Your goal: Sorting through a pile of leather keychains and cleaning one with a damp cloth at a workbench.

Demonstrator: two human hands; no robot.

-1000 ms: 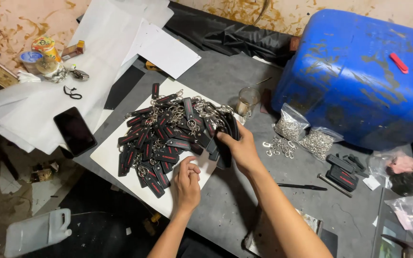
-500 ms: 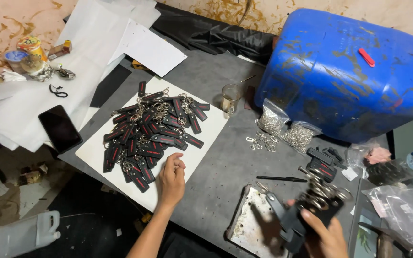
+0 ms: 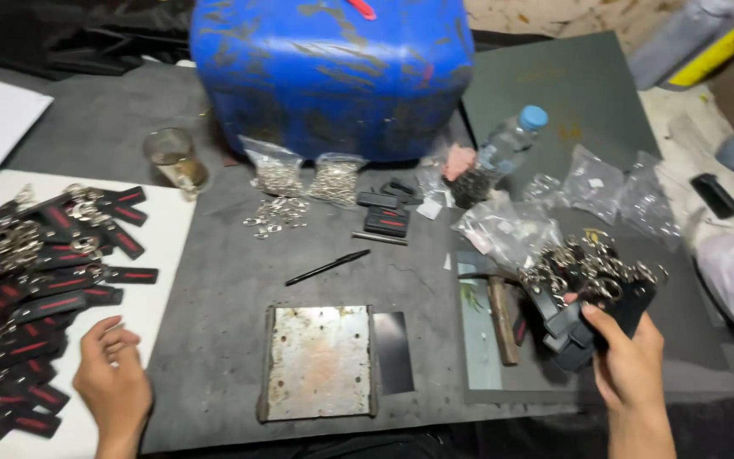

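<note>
My right hand (image 3: 630, 367) grips a bunch of black strap keychains with metal rings (image 3: 586, 293), held above the dark mat at the right. My left hand (image 3: 112, 382) rests with curled fingers on a white sheet (image 3: 167, 223) at the left, holding nothing. Beside it on that sheet lies a pile of black keychains with red stripes (image 3: 31, 297). Between my hands sits a rusty square metal plate (image 3: 318, 361) on the grey tabletop.
A big blue drum (image 3: 333, 72) lies at the back. In front of it are bags of metal rings (image 3: 307, 178), loose rings, black tags and a black pen (image 3: 326, 267). A glass (image 3: 173, 157), a water bottle (image 3: 510, 140) and clear plastic bags (image 3: 592, 183) are nearby.
My right hand has carried the bunch of keychains from the pile across to the right side. The view swung right with it. My left hand stayed on the white sheet.
</note>
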